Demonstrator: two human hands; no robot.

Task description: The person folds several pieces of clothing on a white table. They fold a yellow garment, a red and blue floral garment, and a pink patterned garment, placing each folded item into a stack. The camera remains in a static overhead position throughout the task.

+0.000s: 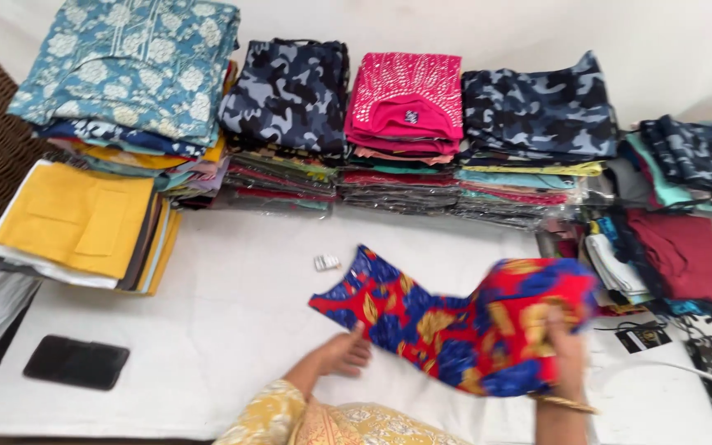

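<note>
A red and blue printed garment with gold leaves lies partly on the white sheet and is partly lifted at its right end. The left hand presses on its lower left edge, fingers curled, thumb up; whether this grip pinches cloth or only rests there I cannot tell. The right hand is blurred and half buried in bunched fabric, its grip closed on the garment; a gold bangle shows at the wrist. Behind, stacks of folded clothes line the wall, the lower ones in clear wrap, hard to tell apart. A black phone lies at the left. A small white tag sits near the garment's top corner. The right-hand piles are cut off by the frame.
</note>
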